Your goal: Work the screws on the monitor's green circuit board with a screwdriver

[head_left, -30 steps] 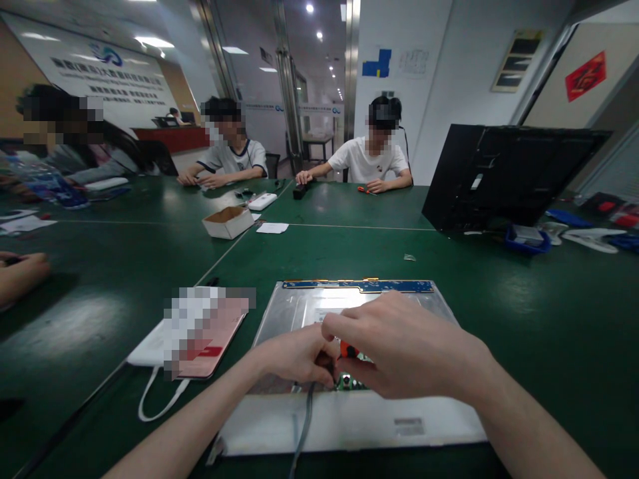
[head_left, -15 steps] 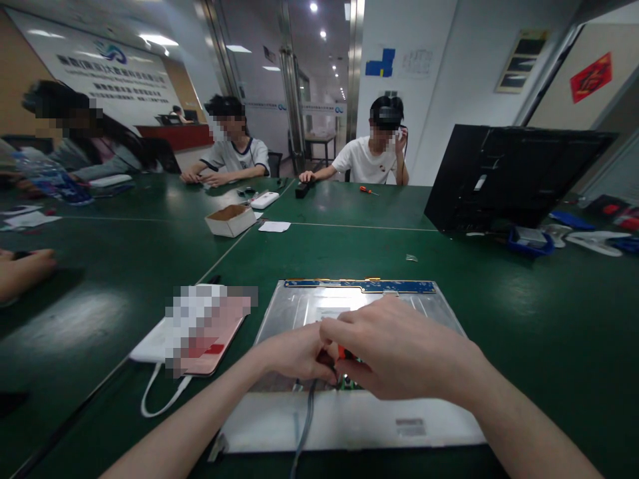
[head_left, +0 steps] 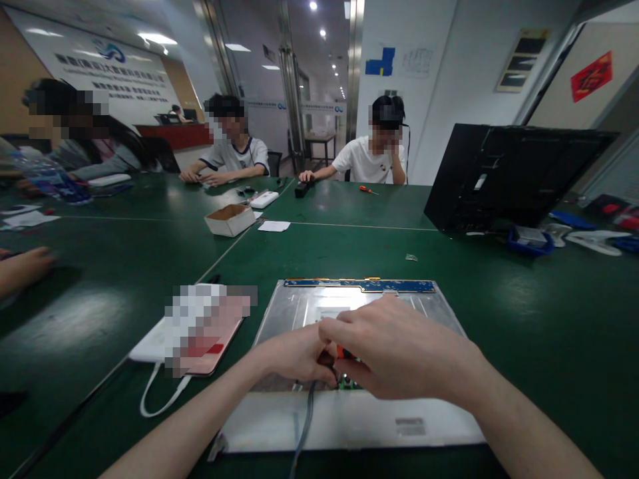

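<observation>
A flat display panel [head_left: 279,426] lies metal back up on the table before me, with a blue circuit strip [head_left: 399,287] along its far edge. Over its middle, my right hand [head_left: 399,346] is closed around a screwdriver [head_left: 342,352], of which only some orange-red handle shows; the tip is hidden. My left hand [head_left: 299,352] is closed beside it, fingertips low at a green circuit board [head_left: 348,383]. What those fingers pinch is hidden. A grey cable [head_left: 308,416] comes out below them and runs over the panel's near edge.
Left of the panel lie a white power bank [head_left: 150,342] with a short cable and a pink phone [head_left: 224,332]. Farther off are an open box [head_left: 229,223], another screwdriver [head_left: 367,190] and a black monitor [head_left: 509,173]. Several people sit around the green table [head_left: 549,346].
My hands and the panel stay almost still. Across the table, a person's raised hand has shifted slightly at the head. The hand at the left edge has moved a little.
</observation>
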The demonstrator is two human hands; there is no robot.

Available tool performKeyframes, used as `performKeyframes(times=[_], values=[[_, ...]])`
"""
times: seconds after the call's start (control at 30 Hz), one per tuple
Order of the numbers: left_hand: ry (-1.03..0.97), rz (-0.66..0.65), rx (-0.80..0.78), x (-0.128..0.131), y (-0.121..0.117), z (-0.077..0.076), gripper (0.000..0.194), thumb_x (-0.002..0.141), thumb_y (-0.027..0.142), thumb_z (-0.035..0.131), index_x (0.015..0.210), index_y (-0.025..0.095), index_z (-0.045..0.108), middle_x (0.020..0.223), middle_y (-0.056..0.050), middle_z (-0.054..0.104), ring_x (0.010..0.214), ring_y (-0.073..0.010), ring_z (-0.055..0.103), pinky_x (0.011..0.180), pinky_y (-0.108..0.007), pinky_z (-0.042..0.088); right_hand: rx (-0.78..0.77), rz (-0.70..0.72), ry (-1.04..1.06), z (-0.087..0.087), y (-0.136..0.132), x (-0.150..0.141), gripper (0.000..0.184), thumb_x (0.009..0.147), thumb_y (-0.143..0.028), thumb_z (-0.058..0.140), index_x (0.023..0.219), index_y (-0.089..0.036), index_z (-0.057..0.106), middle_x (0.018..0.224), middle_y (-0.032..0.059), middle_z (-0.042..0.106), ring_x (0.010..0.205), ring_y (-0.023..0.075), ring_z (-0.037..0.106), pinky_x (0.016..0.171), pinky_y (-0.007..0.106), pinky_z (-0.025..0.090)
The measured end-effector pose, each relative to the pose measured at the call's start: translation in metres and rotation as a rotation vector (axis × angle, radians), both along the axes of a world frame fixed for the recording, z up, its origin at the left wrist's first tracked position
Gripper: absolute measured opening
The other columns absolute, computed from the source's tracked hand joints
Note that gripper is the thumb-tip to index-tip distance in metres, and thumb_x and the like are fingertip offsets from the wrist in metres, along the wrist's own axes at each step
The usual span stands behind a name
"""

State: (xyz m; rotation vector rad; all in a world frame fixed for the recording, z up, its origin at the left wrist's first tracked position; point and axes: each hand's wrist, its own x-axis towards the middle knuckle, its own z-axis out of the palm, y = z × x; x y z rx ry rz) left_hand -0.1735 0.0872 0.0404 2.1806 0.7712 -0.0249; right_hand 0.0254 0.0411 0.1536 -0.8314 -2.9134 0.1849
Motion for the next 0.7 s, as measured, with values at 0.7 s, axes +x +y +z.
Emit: performKeyframes(times=[0.7], values=[[0.056, 0.005, 0.036, 0.0000, -0.0004, 0.0013, 0.012, 0.080, 0.024, 0.074, 0.090, 0.016, 0.075, 0.087, -0.003, 0.074, 0.082, -0.0231, 0.067, 0.066, -0.026, 0.049, 0.041, 0.009, 0.036, -0.0043, 0.0018, -0.0013, 0.008, 0.087, -0.024, 0.058, 0.090, -0.020, 0.053, 0.076, -0.0002, 0.065, 0.058, 0.0136, 0.052, 0.048, 0.027, 0.023]])
